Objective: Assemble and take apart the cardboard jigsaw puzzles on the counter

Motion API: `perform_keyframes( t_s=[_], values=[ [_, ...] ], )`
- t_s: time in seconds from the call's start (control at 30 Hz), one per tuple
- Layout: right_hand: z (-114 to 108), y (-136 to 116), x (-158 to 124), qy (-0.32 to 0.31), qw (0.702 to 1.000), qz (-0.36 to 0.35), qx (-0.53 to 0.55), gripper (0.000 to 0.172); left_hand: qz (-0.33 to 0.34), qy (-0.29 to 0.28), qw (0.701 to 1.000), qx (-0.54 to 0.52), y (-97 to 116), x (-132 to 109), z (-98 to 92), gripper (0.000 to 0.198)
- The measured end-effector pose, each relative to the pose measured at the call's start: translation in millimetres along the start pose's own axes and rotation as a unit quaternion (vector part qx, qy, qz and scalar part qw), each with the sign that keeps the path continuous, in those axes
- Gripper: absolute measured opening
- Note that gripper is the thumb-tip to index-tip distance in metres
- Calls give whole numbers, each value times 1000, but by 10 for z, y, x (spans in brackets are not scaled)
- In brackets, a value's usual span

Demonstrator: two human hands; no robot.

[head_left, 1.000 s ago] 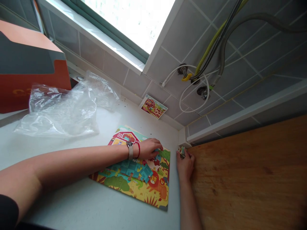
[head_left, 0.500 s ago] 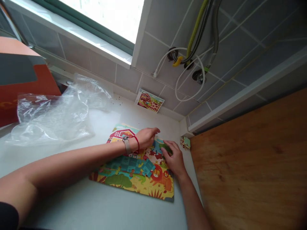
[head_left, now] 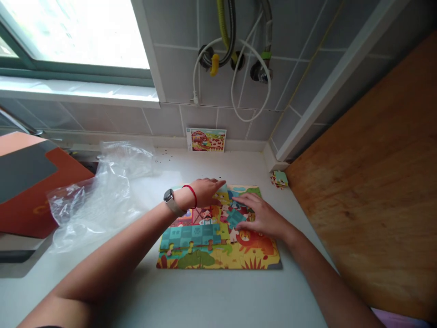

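A colourful jigsaw puzzle (head_left: pixel 198 259) lies mostly assembled on the white counter, showing a farm scene, lions and a strip of teal checks. My left hand (head_left: pixel 204 192), with a watch and a red band at the wrist, rests over its upper middle. Its fingers stretch to the right, with nothing visible in them. From the right, my right hand (head_left: pixel 262 215) reaches over the puzzle. Between its thumb and fingers is a tilted teal puzzle piece (head_left: pixel 235 218), lying over the picture above the lion. The fingers' exact contact with the piece is partly hidden.
A small picture card (head_left: pixel 206 140) leans against the tiled wall. Several loose puzzle pieces (head_left: pixel 280 179) are stacked by the wooden panel (head_left: pixel 362 191). To the left lie a clear plastic bag (head_left: pixel 112 191) and an orange box (head_left: pixel 30 205). A white cable (head_left: pixel 235 86) hangs above.
The camera view has turned, levelling the scene. The teal piece has moved from left of the lion to above it, between my right thumb and fingers. My left hand stays over the puzzle's top.
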State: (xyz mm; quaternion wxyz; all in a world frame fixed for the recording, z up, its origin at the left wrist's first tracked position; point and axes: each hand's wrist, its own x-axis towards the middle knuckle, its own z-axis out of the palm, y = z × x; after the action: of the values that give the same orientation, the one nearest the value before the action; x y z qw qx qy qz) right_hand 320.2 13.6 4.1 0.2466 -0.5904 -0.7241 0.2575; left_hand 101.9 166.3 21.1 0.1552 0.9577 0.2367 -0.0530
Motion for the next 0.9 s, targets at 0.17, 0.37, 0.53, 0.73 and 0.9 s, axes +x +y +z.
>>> perform_keyframes(
  t_s=[0.17, 0.37, 0.53, 0.73, 0.9],
  values=[
    [-34, 129, 11, 37, 999, 14, 22, 55, 6, -18, 999, 29, 43, -11, -67, 76],
    [-4, 203, 33, 41, 998, 28, 42, 47, 9, -32, 999, 31, 27, -5, -35, 72],
    [32, 185, 31, 81, 992, 54, 75, 55, 9, -33, 999, 22, 37, 1, -63, 72],
    [63, 160, 13, 87, 993, 66, 35, 51, -3, -2, 999, 35, 95, -20, -164, 66],
    [46, 181, 37, 129, 982, 78, 115, 24, -13, 79, 996, -29, -5, 57, -122, 67]
  ],
)
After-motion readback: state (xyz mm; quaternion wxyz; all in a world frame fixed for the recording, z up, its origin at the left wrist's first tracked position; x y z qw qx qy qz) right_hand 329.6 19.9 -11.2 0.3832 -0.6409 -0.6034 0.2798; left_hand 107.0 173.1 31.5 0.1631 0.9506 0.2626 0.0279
